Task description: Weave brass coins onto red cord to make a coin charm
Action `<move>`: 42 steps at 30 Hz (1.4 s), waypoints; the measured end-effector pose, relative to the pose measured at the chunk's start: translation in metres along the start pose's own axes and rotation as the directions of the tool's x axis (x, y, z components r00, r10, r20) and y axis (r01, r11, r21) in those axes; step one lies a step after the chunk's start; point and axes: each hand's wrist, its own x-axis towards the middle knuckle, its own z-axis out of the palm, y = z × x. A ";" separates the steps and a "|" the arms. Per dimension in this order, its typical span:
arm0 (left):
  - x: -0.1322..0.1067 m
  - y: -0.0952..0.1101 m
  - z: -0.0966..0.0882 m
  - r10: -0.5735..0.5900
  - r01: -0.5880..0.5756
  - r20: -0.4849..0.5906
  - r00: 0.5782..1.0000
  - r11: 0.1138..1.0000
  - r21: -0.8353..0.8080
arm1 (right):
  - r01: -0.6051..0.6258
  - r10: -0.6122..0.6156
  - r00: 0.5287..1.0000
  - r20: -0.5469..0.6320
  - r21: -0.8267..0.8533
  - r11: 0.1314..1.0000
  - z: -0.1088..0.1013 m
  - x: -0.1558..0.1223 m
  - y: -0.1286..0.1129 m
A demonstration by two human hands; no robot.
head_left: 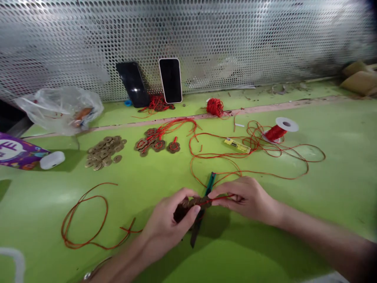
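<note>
Two bare hands work at the near middle of a lime-green desk (332,188). The left hand's grip (173,216) is clamped on a bundle of dark coins (193,203); the right hand (246,198) pinches red cord (223,197) at its right end, though the fingers hide how the cord is threaded. Directly beneath the coins, in the way, lies a green-handled cutter (211,182). From the bundle, a loose cord coil (65,224) lies at nine o'clock, a heap of coins (106,151) at ten, knotted coin flowers (159,145) at eleven. A ball of red cord (215,107) sits just past twelve, a yellow object (237,145) at one, a white-ended spool (277,133) at two amid tangled cord. Two phones (171,80) lean on perforated metal (220,39) between eleven and twelve.
</note>
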 end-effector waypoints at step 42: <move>0.002 -0.013 -0.018 0.458 -0.403 -0.048 0.888 0.823 0.401 | -0.246 0.221 0.964 0.145 0.187 0.951 -0.011 0.005 0.001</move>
